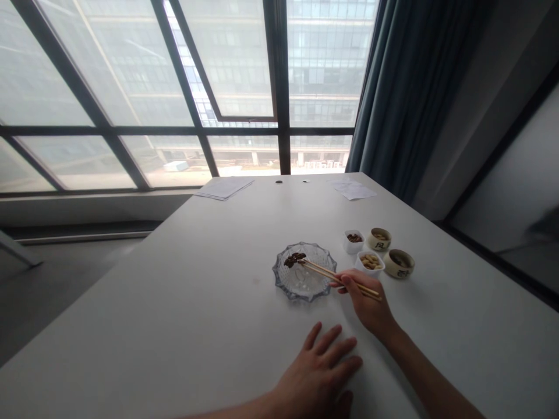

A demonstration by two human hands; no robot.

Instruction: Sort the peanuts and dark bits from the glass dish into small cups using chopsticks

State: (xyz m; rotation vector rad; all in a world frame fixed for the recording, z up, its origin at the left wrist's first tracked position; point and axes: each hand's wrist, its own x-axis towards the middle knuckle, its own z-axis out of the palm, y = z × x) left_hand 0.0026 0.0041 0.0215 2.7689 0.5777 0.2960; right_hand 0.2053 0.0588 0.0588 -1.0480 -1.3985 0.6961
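Note:
My right hand point(365, 304) is closed on a pair of wooden chopsticks point(336, 275) whose tips reach into a scalloped glass dish point(304, 284). The tips touch a small pile of dark brown pieces point(294, 258) at the dish's far left side. My left hand point(318, 372) lies flat on the white table point(183, 302) with fingers spread, near the front edge and just below the dish, holding nothing.
Right of the dish stand small bowls: a white square one with dark pieces point(353, 240), a white one with pale nuts point(370, 262), and two round cream cups point(379, 238) point(399, 263). Papers point(225, 187) point(353, 190) lie at the far edge by the window.

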